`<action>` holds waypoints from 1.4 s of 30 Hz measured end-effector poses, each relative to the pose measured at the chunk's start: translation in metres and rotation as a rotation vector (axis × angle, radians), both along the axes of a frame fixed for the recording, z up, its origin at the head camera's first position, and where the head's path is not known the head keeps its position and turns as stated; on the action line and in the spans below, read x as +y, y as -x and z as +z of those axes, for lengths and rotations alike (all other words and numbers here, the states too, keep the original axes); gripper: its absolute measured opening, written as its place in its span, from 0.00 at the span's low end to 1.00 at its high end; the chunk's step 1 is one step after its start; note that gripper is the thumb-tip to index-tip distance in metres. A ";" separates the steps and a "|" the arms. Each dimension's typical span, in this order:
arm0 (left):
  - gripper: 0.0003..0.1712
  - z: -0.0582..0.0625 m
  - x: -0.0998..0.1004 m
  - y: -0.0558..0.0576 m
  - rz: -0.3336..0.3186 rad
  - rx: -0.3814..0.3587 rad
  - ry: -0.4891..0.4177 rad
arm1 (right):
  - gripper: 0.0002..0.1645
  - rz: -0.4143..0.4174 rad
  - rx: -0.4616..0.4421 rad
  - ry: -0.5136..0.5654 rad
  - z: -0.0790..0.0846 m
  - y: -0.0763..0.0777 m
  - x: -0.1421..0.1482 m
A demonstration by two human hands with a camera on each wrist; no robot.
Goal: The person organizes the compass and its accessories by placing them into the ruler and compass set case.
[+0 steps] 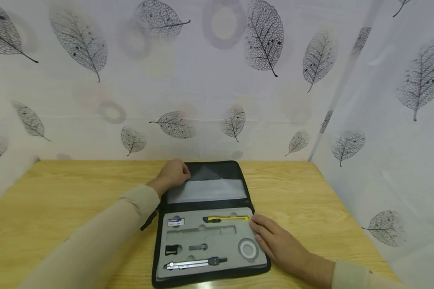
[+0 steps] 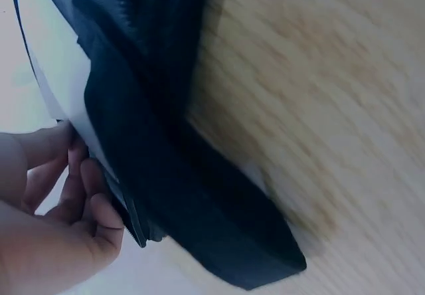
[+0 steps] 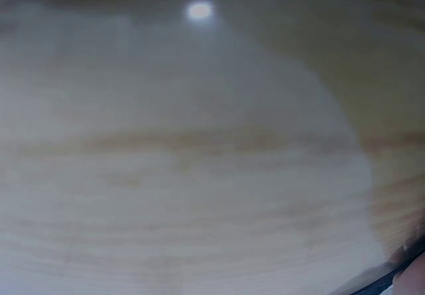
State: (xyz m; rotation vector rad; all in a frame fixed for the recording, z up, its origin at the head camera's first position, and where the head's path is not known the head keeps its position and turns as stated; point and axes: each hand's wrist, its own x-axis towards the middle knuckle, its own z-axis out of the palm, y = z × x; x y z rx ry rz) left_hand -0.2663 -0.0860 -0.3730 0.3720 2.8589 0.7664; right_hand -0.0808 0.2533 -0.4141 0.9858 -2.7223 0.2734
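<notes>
A black zip case [image 1: 207, 207] lies unfolded on the table, its lid toward the wall. My left hand [image 1: 172, 173], also seen in the left wrist view, pinches the lid's left edge with curled fingers, beside a translucent pocket [image 1: 207, 190]. My right hand [image 1: 282, 245] rests nearly straight fingers on the right edge of the grey foam tray [image 1: 182, 237]. Set in the foam are a yellow utility knife [image 1: 228, 218], an eraser [image 1: 176, 221], a black pencil sharpener [image 1: 171, 249], a small grey piece [image 1: 198, 247], a white ring-shaped roll [image 1: 248, 249] and a metal compass [image 1: 195, 263].
The wooden table [image 1: 76, 192] extends on both sides of the case. Behind it and on the right hang white sheets [image 1: 202, 88] with a leaf print. A black strap loop [image 2: 192, 195] sticks out from the case's left side over the table.
</notes>
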 end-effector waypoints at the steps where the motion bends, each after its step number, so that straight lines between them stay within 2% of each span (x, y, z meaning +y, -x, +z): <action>1: 0.08 0.000 0.000 0.000 -0.017 -0.004 0.005 | 0.25 -0.002 -0.004 0.002 0.000 0.000 0.000; 6: 0.10 -0.001 -0.003 0.001 -0.091 -0.020 0.039 | 0.25 0.007 0.023 0.001 -0.002 0.000 0.001; 12: 0.15 0.001 -0.005 0.002 -0.107 -0.100 0.054 | 0.25 0.000 0.012 0.007 -0.002 -0.001 0.001; 16: 0.21 0.004 -0.007 0.001 -0.128 -0.165 0.031 | 0.26 -0.008 -0.016 0.003 -0.003 -0.001 0.002; 18: 0.23 0.003 -0.010 0.000 -0.147 -0.174 -0.004 | 0.26 -0.012 -0.028 0.000 -0.003 -0.001 0.002; 21: 0.19 0.003 -0.016 -0.003 -0.180 -0.118 -0.079 | 0.25 -0.017 -0.039 -0.001 -0.003 -0.001 0.002; 24: 0.12 0.007 -0.026 -0.009 -0.170 -0.037 -0.151 | 0.25 -0.009 -0.033 0.001 -0.002 0.000 0.001; 26: 0.09 0.011 -0.035 -0.015 -0.155 -0.019 -0.188 | 0.25 -0.001 -0.019 0.002 -0.001 0.001 0.001; 29: 0.09 0.018 -0.051 -0.024 -0.139 -0.104 -0.253 | 0.25 0.008 0.006 0.000 0.001 0.001 0.001; 34: 0.09 0.022 -0.077 -0.037 -0.134 -0.300 -0.373 | 0.25 0.010 0.037 -0.007 0.001 0.001 0.002; 42: 0.10 0.032 -0.111 -0.060 -0.098 -0.406 -0.437 | 0.26 0.001 0.004 -0.005 0.000 0.000 0.001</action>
